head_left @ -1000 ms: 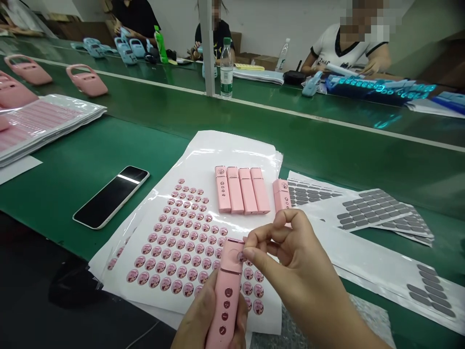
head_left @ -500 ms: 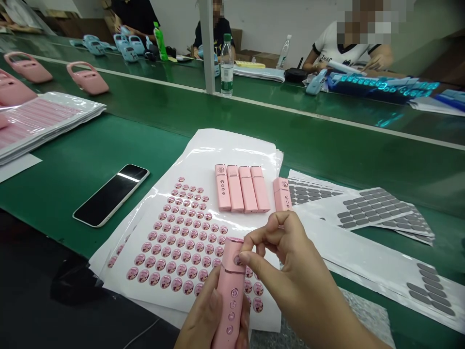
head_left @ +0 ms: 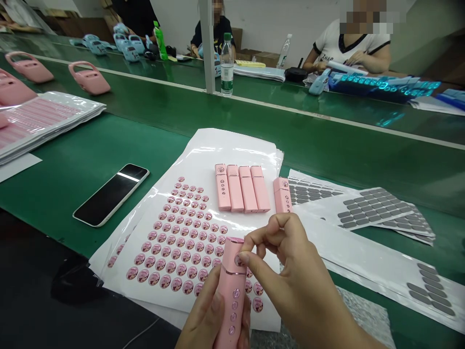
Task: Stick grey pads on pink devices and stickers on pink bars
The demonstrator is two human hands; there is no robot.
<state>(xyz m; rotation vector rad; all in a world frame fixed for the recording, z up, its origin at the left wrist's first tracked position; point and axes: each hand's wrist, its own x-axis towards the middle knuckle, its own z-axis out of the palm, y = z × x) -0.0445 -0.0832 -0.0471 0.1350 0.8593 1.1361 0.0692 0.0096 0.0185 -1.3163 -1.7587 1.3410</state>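
Observation:
My left hand (head_left: 208,310) is wrapped round a pink device (head_left: 230,295) held upright, its four round buttons facing me. Thumb and forefinger of my right hand (head_left: 286,261) pinch a round sticker (head_left: 239,260) against the device's upper section. Beneath both hands lies a white sheet (head_left: 225,145) with rows of round pink stickers (head_left: 176,254). On its upper part several pink devices (head_left: 241,189) rest side by side, and one more pink device (head_left: 282,195) lies just to their right.
A phone (head_left: 111,195) lies at left. Sheets of grey oval stickers (head_left: 378,208) are at right. Further back are pink handled cases (head_left: 89,77), a water bottle (head_left: 227,68), a post (head_left: 209,48) and a person in a white shirt (head_left: 348,48) across the green table (head_left: 163,109).
The pink device in my left hand has shifted and turned very slightly to the right. My right hand keeps its pinch at nearly the same spot. The person across the table has moved their hands.

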